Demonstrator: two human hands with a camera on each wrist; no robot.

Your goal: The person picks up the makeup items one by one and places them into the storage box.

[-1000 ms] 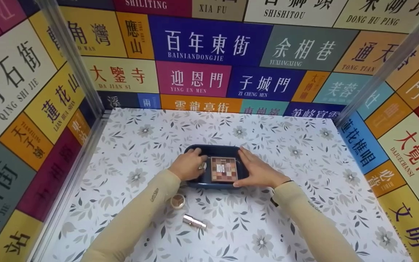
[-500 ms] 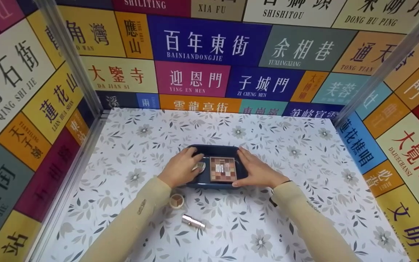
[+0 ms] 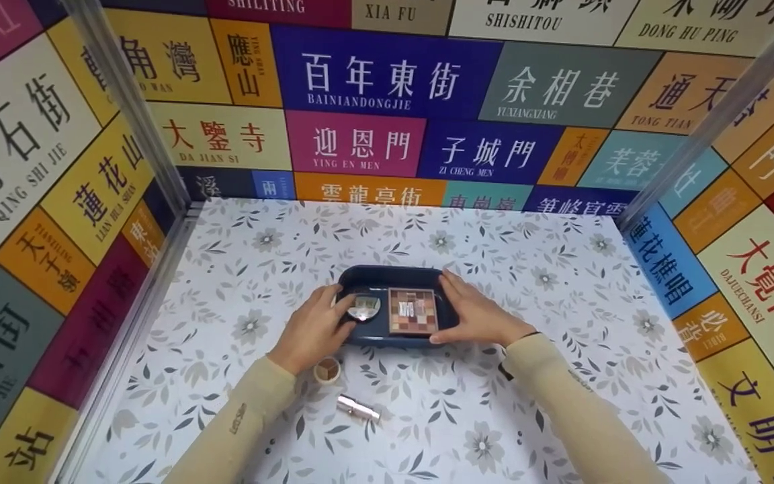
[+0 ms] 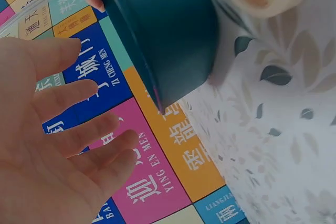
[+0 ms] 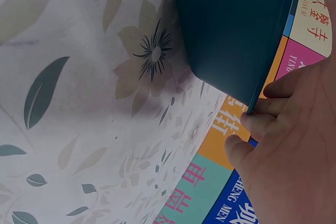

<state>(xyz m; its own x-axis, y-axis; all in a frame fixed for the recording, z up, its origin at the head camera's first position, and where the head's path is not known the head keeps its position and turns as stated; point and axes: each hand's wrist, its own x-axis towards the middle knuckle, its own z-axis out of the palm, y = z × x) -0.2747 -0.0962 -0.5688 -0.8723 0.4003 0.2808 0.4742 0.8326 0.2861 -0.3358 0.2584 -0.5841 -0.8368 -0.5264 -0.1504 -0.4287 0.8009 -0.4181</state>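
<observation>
A dark blue tray (image 3: pixel 394 275) stands on the table, holding a square eyeshadow palette (image 3: pixel 412 311) on its right side and a round, clear-topped compact (image 3: pixel 363 307) on its left. My left hand (image 3: pixel 313 329) is at the tray's left end, fingers spread loosely beside the compact. The left wrist view shows that hand (image 4: pixel 63 135) apart from the tray wall (image 4: pixel 168 35) with nothing in its fingers. At the other end, my right hand (image 3: pixel 478 314) holds the tray by its rim. In the right wrist view its fingertips hook over the rim.
In front of the tray lie a small round three-colour makeup pot (image 3: pixel 327 370) and a shiny pinkish lipstick tube (image 3: pixel 359 408). Sign-printed walls (image 3: pixel 387 74) surround the flower-patterned tabletop (image 3: pixel 481 417) at the back and both sides.
My left hand has drawn back leftward from inside the tray, uncovering the round compact it had been over. My right hand has stayed on the tray's right end.
</observation>
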